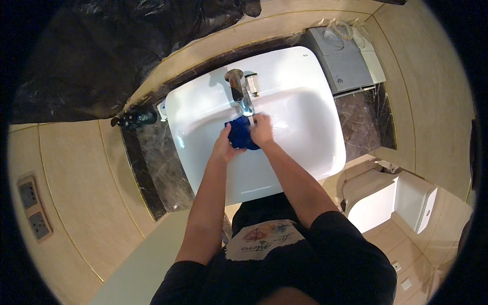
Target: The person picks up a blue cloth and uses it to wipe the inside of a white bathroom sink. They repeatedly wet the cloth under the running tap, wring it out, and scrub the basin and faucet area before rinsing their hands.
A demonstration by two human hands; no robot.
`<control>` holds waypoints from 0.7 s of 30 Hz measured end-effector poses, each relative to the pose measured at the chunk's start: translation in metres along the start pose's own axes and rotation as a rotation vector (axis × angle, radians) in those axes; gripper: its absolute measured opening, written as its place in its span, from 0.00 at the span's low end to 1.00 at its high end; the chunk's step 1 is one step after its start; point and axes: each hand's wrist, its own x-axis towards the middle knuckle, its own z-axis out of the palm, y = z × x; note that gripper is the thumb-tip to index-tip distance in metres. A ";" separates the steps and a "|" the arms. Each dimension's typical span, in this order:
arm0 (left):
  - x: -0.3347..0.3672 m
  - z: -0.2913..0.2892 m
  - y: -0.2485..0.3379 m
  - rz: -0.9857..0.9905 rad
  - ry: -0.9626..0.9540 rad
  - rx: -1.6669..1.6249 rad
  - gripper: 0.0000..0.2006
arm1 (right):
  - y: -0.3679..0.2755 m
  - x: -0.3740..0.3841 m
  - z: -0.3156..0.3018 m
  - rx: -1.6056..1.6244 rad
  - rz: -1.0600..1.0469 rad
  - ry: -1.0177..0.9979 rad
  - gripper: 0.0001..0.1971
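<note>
A crumpled dark blue cloth [239,134] is held between my two hands over the white sink [305,127], just under the spout of the chrome tap [235,85]. My left hand [223,145] grips its left side, thumb on top and fingers beneath. On the other side, my right hand [262,130] is closed against the cloth's right edge, near the spout; its fingers are bent and slightly blurred. Water seems to fall from the spout onto the cloth. A small clear container [252,84] stands on the sink's back ledge, right of the tap.
Grey boxes [340,61] sit on the dark marble counter [358,119] at the right. To the left lies a dark bottle [136,119]. Black plastic sheeting [91,61] covers the far left wall. A toilet [373,203] is at the lower right, wall sockets [34,208] at the left.
</note>
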 end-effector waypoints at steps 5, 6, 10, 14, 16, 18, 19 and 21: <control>0.010 -0.015 0.006 -0.063 -0.308 -0.399 0.24 | -0.092 -0.050 -0.001 0.412 -0.340 0.071 0.06; -0.006 0.007 0.012 -0.038 -0.328 -0.362 0.22 | -0.118 -0.061 -0.024 0.411 -0.349 0.040 0.08; -0.005 0.027 0.004 0.106 -0.286 -0.343 0.16 | -0.126 -0.074 -0.033 0.166 -0.387 0.039 0.13; 0.013 0.022 -0.002 0.116 -0.119 -0.250 0.12 | -0.084 -0.034 -0.034 -0.069 -0.455 0.196 0.15; -0.003 0.039 0.009 0.003 0.001 -0.201 0.14 | -0.064 -0.015 -0.049 -0.157 -0.385 0.222 0.14; -0.007 0.029 0.014 0.046 0.057 -0.071 0.19 | -0.036 0.003 -0.066 -0.184 -0.327 0.256 0.12; -0.007 0.018 0.018 0.040 0.040 -0.013 0.24 | -0.030 0.009 -0.075 -0.201 -0.341 0.278 0.11; -0.017 0.004 0.025 -0.008 0.167 0.110 0.33 | -0.023 0.017 -0.088 -0.256 -0.362 0.296 0.18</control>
